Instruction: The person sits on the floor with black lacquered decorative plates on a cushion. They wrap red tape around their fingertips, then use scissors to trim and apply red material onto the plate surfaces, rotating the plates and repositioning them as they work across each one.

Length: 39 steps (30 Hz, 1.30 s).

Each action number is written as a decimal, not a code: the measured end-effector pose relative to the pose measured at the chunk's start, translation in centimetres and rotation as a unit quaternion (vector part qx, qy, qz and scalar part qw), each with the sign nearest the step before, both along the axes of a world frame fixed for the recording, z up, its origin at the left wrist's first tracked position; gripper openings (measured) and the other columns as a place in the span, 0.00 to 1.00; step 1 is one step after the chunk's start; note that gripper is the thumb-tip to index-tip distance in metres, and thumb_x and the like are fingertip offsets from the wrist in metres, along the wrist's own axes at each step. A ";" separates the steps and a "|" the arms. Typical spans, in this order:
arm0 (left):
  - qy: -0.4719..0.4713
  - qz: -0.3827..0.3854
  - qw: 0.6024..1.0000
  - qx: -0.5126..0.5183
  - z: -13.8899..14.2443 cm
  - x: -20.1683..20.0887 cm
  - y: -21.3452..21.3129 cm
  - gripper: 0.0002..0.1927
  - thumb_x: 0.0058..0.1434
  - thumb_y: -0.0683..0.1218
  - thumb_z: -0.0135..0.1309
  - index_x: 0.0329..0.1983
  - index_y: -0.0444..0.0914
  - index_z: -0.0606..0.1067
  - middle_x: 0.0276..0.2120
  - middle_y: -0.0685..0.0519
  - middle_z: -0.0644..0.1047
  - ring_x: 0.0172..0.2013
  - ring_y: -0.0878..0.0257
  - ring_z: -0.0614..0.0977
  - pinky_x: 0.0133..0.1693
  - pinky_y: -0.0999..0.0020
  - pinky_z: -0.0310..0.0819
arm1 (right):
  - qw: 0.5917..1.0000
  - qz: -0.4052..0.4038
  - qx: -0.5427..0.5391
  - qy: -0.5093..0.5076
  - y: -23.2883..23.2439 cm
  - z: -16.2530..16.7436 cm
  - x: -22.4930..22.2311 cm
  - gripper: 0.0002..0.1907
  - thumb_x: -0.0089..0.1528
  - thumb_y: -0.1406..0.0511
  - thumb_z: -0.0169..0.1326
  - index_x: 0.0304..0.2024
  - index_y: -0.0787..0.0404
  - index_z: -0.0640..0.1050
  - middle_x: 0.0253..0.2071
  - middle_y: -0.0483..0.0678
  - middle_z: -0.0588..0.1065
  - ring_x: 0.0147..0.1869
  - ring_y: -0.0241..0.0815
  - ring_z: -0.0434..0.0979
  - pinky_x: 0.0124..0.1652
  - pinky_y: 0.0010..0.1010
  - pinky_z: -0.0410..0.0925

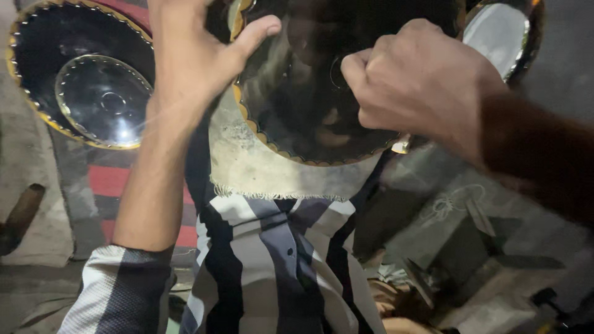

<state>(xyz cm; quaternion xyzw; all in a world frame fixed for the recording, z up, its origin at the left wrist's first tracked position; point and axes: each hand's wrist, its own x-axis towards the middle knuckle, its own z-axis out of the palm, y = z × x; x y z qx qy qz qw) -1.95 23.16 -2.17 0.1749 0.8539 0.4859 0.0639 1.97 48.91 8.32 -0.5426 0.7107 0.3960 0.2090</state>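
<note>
We see a round, shiny dark metal plate w/ scalloped gold rim held up over a frayed grey cloth on our lap. Left hand is spread, thumb touching the plate's upper-left rim. Right hand is a tight fist pressed on the plate's right face; can't tell what it grips. Similar gold-rimmed plate lies far left.

we wear a button-front shirt with broad vertical stripes in white, dark navy and a muted grey-blue; small dark buttons run down its placket. the same stripes show on the left sleeve, which ends at the elbow, leaving the forearm bare up to the left hand. the right hand and its forearm are bare too. no rings, watch or gloves show.
</note>
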 end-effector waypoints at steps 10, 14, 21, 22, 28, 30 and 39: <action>0.174 -0.222 0.927 -0.248 0.0 7.1 9.0 0.49 0.58 0.71 0.57 0.72 0.35 0.65 0.70 0.40 0.63 0.70 0.44 0.62 0.66 0.43 0.54 | 0.812 -0.387 -0.436 -0.005 10.7 -1.0 4.4 0.08 0.59 0.67 0.62 0.40 0.59 0.79 0.36 0.45 0.73 0.36 0.36 0.78 0.32 0.27 0.69; 0.103 -0.405 0.904 -0.086 -0.2 12.1 11.3 0.33 0.63 0.68 0.52 0.52 0.35 0.76 0.52 0.46 0.76 0.60 0.52 0.75 0.68 0.53 0.62 | 0.486 -0.535 -0.690 0.035 13.0 -6.0 8.6 0.10 0.63 0.69 0.61 0.47 0.61 0.79 0.38 0.46 0.75 0.38 0.38 0.80 0.35 0.28 0.72; 0.123 -0.094 0.988 0.005 -1.4 12.6 3.0 0.17 0.73 0.57 0.54 0.40 0.40 0.80 0.40 0.53 0.82 0.44 0.58 0.84 0.58 0.58 0.75 | 0.513 -0.502 -0.694 0.052 8.2 -12.4 13.8 0.15 0.69 0.74 0.59 0.59 0.65 0.78 0.42 0.49 0.80 0.40 0.41 0.83 0.39 0.31 0.75; 0.096 0.019 0.995 0.001 -2.2 12.2 1.6 0.16 0.73 0.54 0.50 0.41 0.38 0.79 0.41 0.50 0.82 0.44 0.57 0.83 0.57 0.59 0.75 | 0.533 -0.486 -0.689 0.069 7.1 -13.0 13.6 0.16 0.69 0.74 0.60 0.60 0.64 0.79 0.38 0.47 0.77 0.37 0.40 0.80 0.38 0.30 0.73; -0.026 0.187 0.982 0.005 -10.2 10.4 -4.1 0.16 0.78 0.42 0.42 0.64 0.30 0.70 0.66 0.38 0.71 0.68 0.47 0.72 0.73 0.53 0.62 | 0.628 -0.473 -0.607 0.113 4.0 -14.1 10.7 0.25 0.60 0.73 0.61 0.62 0.60 0.81 0.25 0.42 0.64 0.29 0.38 0.68 0.31 0.30 0.64; -0.019 0.100 0.988 -0.116 -12.1 10.7 -4.9 0.19 0.77 0.40 0.42 0.68 0.29 0.69 0.73 0.35 0.65 0.75 0.43 0.65 0.76 0.51 0.53 | 0.630 -0.477 -0.603 0.113 3.6 -14.1 10.1 0.26 0.59 0.73 0.61 0.62 0.60 0.81 0.25 0.41 0.64 0.28 0.37 0.67 0.30 0.30 0.63; -0.068 0.100 0.991 -0.057 -13.7 9.5 -6.0 0.25 0.72 0.34 0.45 0.73 0.31 0.65 0.78 0.37 0.57 0.79 0.45 0.58 0.78 0.55 0.48 | 0.643 -0.469 -0.591 0.133 3.4 -15.0 9.8 0.25 0.59 0.73 0.60 0.60 0.59 0.81 0.23 0.39 0.62 0.26 0.34 0.63 0.28 0.27 0.57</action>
